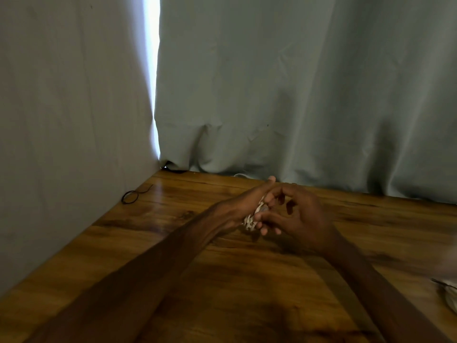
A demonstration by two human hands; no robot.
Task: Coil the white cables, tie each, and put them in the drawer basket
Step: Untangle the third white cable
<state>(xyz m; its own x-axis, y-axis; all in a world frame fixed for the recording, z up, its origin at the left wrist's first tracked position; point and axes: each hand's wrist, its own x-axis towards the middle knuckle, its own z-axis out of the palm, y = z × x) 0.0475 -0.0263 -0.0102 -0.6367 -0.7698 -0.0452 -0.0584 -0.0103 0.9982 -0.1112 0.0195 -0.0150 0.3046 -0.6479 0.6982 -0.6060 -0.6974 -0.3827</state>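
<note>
At the near right edge of the bench, a pale bundle is cut off by the frame and too blurred to name. At mid-bench, a coiled white cable sits between two bare hands, its long axis running near to far. The right hand pinches it from the right with curled fingers. The left hand backs it from the left, and its grip is hidden. A black loop, probably a tie, lies well apart at far left, nearer the left hand. No drawer basket shows before the grey curtain.
</note>
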